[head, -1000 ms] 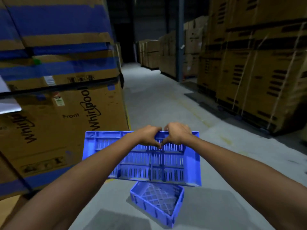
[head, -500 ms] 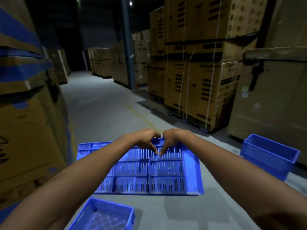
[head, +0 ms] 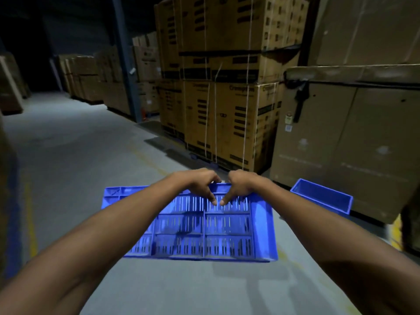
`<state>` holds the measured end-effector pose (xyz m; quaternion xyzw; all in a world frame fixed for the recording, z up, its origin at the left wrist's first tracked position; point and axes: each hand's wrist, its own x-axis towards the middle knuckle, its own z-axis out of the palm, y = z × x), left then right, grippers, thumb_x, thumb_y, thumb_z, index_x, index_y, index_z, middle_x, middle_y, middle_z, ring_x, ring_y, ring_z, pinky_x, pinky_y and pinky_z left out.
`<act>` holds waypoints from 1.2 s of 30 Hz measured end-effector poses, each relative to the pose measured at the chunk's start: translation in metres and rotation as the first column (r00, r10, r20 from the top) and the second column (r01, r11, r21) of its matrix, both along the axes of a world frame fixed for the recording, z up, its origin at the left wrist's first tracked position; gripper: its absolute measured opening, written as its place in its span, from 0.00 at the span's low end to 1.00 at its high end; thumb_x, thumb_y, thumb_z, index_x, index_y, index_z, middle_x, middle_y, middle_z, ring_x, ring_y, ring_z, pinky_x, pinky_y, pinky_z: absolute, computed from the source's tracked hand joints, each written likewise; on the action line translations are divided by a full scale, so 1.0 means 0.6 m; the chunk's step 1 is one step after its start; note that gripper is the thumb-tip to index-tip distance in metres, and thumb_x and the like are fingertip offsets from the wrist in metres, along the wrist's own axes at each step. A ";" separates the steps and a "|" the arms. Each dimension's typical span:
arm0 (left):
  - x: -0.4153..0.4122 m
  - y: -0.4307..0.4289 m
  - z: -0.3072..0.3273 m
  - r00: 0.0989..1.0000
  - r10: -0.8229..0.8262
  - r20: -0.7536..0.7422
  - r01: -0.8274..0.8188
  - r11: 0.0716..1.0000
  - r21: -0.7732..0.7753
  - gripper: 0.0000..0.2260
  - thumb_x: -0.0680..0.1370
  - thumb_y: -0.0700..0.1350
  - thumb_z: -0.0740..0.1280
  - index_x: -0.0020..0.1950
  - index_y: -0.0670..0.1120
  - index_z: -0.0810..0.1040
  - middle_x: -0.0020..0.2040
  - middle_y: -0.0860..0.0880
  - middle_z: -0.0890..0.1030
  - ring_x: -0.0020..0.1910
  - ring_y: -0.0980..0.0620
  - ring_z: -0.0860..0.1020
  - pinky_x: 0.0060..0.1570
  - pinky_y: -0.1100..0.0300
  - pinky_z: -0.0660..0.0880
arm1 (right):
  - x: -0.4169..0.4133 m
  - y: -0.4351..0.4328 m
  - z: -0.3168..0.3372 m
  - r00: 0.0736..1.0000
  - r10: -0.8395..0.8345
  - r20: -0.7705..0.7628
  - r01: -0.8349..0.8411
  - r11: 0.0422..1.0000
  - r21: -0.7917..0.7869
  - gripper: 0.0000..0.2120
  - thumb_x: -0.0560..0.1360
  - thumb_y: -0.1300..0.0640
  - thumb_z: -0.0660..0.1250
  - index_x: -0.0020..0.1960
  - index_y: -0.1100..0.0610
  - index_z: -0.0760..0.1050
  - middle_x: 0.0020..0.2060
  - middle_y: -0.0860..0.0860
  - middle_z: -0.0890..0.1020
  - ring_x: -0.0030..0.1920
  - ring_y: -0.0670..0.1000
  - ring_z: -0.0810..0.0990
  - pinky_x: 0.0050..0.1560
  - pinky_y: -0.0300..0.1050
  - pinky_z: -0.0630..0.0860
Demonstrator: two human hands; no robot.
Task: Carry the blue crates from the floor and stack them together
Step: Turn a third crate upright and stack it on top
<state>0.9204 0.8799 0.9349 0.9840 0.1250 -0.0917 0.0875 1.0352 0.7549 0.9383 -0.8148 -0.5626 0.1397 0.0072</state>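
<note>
A blue slotted crate (head: 204, 233) hangs in the air in front of me, above the grey floor, its slotted face turned up towards me. My left hand (head: 197, 183) and my right hand (head: 241, 183) grip its far rim side by side, thumbs pressed on the slotted face. A second blue crate (head: 322, 196) stands on the floor to the right, against a big cardboard box; it looks like a stack, but its lower part is hidden behind my right arm.
Tall strapped cardboard boxes (head: 227, 98) on pallets line the right side, with a large plain carton (head: 363, 133) nearest. A blue steel column (head: 127, 64) stands behind. The grey aisle floor (head: 79, 155) runs ahead to the left, marked by a yellow line (head: 31, 219).
My view has swung right while I carry the crate. The crate on the floor below me has left the view; the crate by the cartons is nearer and closer to centre.
</note>
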 end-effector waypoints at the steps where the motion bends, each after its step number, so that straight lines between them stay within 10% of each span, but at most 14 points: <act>1: 0.025 0.019 -0.004 1.000 0.002 0.013 -0.002 1.000 -0.001 0.16 0.65 0.58 0.78 0.40 0.51 0.76 0.36 0.51 0.78 0.35 0.51 0.76 0.35 0.55 0.70 | 0.024 0.016 -0.008 1.000 -0.012 0.018 0.012 1.000 0.017 0.23 0.62 0.35 0.78 0.38 0.53 0.76 0.38 0.49 0.82 0.41 0.52 0.80 0.38 0.45 0.74; 9: 0.236 0.229 -0.039 0.989 -0.032 0.146 0.030 0.999 0.014 0.17 0.68 0.61 0.75 0.38 0.49 0.77 0.35 0.50 0.79 0.36 0.49 0.77 0.34 0.56 0.68 | 0.222 0.198 -0.033 0.967 -0.161 0.197 0.132 0.980 0.151 0.26 0.60 0.31 0.76 0.39 0.52 0.73 0.39 0.50 0.78 0.46 0.55 0.80 0.41 0.48 0.74; 14: 0.377 0.325 -0.027 0.991 -0.079 0.110 0.084 0.996 -0.038 0.13 0.71 0.55 0.75 0.42 0.47 0.78 0.36 0.49 0.78 0.37 0.50 0.75 0.34 0.58 0.67 | 0.332 0.275 -0.033 0.930 -0.262 0.259 0.203 0.951 0.231 0.29 0.64 0.33 0.74 0.58 0.49 0.78 0.51 0.51 0.83 0.54 0.56 0.80 0.43 0.47 0.70; 36: 1.150 0.459 -0.061 0.961 -0.272 0.039 0.268 0.960 0.081 0.17 0.71 0.54 0.76 0.39 0.46 0.71 0.37 0.49 0.73 0.42 0.45 0.75 0.37 0.56 0.66 | 1.053 0.401 -0.061 0.861 -0.493 0.121 0.482 0.869 0.112 0.27 0.60 0.35 0.78 0.42 0.52 0.70 0.47 0.52 0.81 0.52 0.56 0.80 0.42 0.47 0.70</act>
